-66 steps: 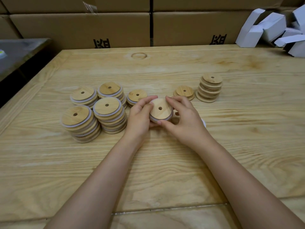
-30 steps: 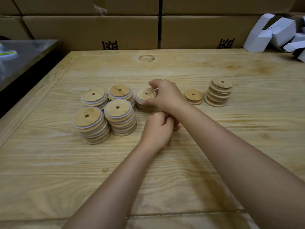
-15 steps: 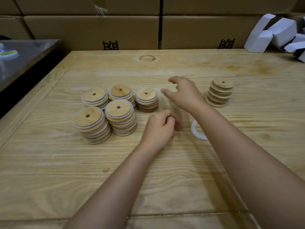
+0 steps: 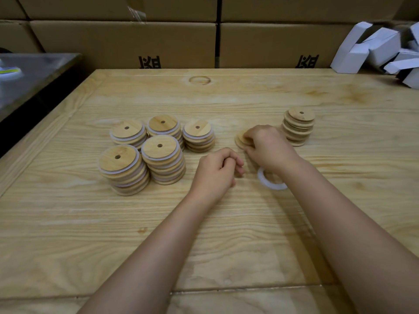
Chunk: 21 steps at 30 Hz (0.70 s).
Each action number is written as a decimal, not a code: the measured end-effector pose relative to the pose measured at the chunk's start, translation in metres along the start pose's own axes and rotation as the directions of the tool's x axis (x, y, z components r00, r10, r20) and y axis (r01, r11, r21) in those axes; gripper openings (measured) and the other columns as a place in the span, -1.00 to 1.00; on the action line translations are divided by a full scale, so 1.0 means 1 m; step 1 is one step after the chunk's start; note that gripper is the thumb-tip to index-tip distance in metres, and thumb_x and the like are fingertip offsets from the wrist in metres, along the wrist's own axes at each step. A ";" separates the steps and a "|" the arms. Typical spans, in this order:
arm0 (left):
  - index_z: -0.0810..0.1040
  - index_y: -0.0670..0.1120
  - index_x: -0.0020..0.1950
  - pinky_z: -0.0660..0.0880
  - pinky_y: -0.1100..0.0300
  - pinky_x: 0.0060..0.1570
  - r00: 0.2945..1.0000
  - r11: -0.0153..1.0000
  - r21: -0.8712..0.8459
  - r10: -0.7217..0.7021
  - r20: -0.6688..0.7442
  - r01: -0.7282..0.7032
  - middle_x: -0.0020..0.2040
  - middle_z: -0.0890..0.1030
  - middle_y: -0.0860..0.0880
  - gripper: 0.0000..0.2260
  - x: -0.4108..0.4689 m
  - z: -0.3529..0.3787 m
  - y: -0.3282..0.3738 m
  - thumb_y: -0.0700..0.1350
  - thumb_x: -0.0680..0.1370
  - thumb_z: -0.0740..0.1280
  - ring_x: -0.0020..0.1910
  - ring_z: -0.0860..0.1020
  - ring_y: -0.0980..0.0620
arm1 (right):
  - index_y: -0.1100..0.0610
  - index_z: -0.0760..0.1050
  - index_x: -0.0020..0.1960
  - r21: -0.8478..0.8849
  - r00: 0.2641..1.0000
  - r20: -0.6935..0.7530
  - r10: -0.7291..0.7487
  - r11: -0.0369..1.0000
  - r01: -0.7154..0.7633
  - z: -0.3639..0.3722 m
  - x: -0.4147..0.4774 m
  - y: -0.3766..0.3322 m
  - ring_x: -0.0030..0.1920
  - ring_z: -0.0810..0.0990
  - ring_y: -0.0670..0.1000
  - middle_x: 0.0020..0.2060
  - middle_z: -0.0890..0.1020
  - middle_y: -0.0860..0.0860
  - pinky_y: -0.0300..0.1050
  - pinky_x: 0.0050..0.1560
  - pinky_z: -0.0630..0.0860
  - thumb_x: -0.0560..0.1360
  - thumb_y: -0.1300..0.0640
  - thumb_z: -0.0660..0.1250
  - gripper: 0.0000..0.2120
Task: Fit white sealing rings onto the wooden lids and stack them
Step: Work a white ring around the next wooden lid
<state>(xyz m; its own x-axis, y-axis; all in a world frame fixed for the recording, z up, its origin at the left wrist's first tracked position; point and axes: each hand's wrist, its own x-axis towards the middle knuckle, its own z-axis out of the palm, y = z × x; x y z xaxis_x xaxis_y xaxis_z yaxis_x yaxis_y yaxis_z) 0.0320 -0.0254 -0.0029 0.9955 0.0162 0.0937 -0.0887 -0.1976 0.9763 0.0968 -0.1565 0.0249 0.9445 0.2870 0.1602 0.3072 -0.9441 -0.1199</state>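
Right hand [image 4: 267,147] now on lid [image 4: 240,139], ring [image 4: 269,180] beside.

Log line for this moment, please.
right hand grips bare lid | left hand curled on table | white ring loose by right wrist
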 end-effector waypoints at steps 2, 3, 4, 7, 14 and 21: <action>0.53 -0.06 -0.30 0.41 0.36 -0.49 1.000 1.000 -0.018 0.004 0.003 -0.004 -0.44 0.59 0.05 -0.67 0.000 0.000 0.000 -0.35 0.50 0.10 -0.49 0.52 0.19 | 0.20 0.56 0.08 0.058 1.000 -0.013 -0.020 0.998 0.021 0.003 0.000 -0.001 0.14 0.47 0.15 0.09 0.57 0.10 0.02 0.13 0.41 0.47 0.18 0.30 -0.79; 0.53 -0.06 -0.29 0.41 0.36 -0.49 1.000 1.000 -0.026 0.004 0.003 -0.004 -0.42 0.59 0.03 -0.68 0.000 -0.001 0.000 -0.35 0.51 0.10 -0.49 0.52 0.19 | 0.18 0.55 0.14 0.096 1.000 -0.024 -0.015 0.995 0.018 0.005 -0.002 -0.003 0.18 0.45 0.14 0.13 0.55 0.09 0.01 0.18 0.38 0.47 0.17 0.31 -0.75; 0.53 -0.07 -0.29 0.41 0.35 -0.49 1.000 0.999 -0.035 0.004 0.002 -0.004 -0.40 0.60 0.00 -0.68 0.000 -0.001 0.000 -0.35 0.51 0.10 -0.50 0.51 0.17 | 0.16 0.54 0.16 0.139 0.999 -0.034 -0.002 0.990 0.007 0.006 -0.003 -0.003 0.19 0.43 0.13 0.14 0.54 0.08 -0.02 0.19 0.37 0.47 0.16 0.33 -0.73; 0.54 -0.06 -0.29 0.41 0.34 -0.49 1.000 0.999 -0.051 0.001 0.002 -0.001 -0.36 0.61 -0.03 -0.68 0.001 -0.001 -0.001 -0.34 0.51 0.10 -0.54 0.46 0.15 | 0.13 0.51 0.13 0.266 0.998 -0.040 0.056 0.963 -0.043 0.006 -0.006 -0.002 0.10 0.49 0.11 0.04 0.57 0.07 -0.14 -0.02 0.34 0.47 0.14 0.35 -0.76; 0.50 0.03 -0.15 0.53 0.17 -0.38 0.987 0.984 -0.179 -0.027 -0.160 -0.002 -0.16 0.57 0.05 -0.73 0.007 -0.001 -0.006 -0.34 0.52 0.18 -0.37 0.54 0.18 | 0.03 0.45 0.21 0.404 0.995 0.011 0.097 0.910 -0.093 0.001 -0.015 0.002 0.16 0.44 0.02 0.14 0.49 0.03 -0.26 -0.01 0.24 0.39 0.09 0.45 -0.59; 0.44 -0.08 0.16 0.61 0.05 -0.19 0.996 0.945 -0.327 -0.055 -0.068 0.030 -0.19 0.61 0.03 -0.85 0.010 -0.001 -0.006 -0.17 0.59 0.25 -0.29 0.61 0.13 | 0.11 0.48 0.26 0.514 0.979 -0.204 0.023 0.854 0.087 -0.006 -0.041 -0.010 0.09 0.48 -0.05 0.07 0.46 -0.03 -0.19 0.17 0.41 0.32 0.14 0.50 -0.48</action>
<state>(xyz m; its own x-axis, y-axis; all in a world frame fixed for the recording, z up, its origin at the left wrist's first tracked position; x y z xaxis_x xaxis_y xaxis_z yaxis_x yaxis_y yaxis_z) 0.0422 -0.0233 -0.0073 0.9942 0.0935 0.0532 -0.0656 0.1342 0.9888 0.0550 -0.1599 0.0250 0.9076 0.2257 0.3541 0.4043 -0.6976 -0.5916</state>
